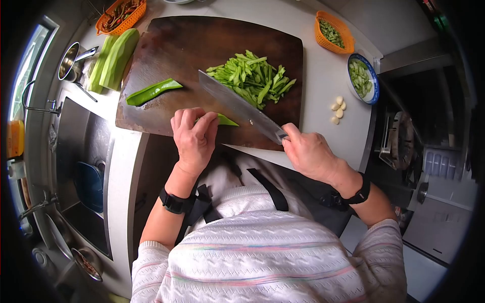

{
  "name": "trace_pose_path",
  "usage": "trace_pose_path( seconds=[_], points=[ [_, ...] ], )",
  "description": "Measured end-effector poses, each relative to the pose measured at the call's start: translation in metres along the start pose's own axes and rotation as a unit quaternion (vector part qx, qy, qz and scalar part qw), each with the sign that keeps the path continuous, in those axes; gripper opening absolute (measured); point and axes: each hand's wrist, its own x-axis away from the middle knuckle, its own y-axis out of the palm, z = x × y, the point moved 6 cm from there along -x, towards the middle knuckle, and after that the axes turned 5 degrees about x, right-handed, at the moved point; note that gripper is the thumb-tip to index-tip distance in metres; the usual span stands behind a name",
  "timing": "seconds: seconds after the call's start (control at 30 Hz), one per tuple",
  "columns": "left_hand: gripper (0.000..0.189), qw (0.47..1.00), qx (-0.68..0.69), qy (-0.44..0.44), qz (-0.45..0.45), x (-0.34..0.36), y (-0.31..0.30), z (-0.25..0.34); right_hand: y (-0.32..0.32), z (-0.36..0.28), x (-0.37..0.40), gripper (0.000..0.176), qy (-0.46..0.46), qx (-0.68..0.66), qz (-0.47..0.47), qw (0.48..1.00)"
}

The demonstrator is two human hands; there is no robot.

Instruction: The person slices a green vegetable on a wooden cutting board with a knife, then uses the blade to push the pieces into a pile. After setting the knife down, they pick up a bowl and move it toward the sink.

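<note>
My left hand (194, 134) is closed over a green pepper piece (228, 120), pressing it to the near part of the dark wooden cutting board (172, 48). Only the pointed end of that piece shows past the fingers. In my right hand (310, 154) is the handle of a broad kitchen knife (242, 108). Its blade slants up and left across the board, just right of the held piece. Beyond the blade lies a heap of sliced green pepper (252, 78). A larger curved pepper piece (154, 92) rests at the board's left side.
Peeled green gourds (118, 60) lie left of the board, near a metal pot (68, 61) and an orange basket (129, 20). At right are another orange basket (334, 33), a blue-rimmed bowl (362, 78) and garlic cloves (337, 108). A sink (83, 139) is at left.
</note>
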Motion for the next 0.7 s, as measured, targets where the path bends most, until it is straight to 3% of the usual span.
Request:
trace_pose_path(
  seconds=[0.2,0.7],
  points=[
    [0.018,1.0,-0.008,-0.018,-0.01,0.005,0.011,-0.003,-0.004,-0.009,-0.004,0.012,-0.044,-0.007,-0.005,0.999],
    [0.019,1.0,0.009,0.005,-0.006,0.006,0.012,-0.008,-0.014,-0.016,-0.004,0.012,-0.04,0.014,-0.04,0.998]
  ],
)
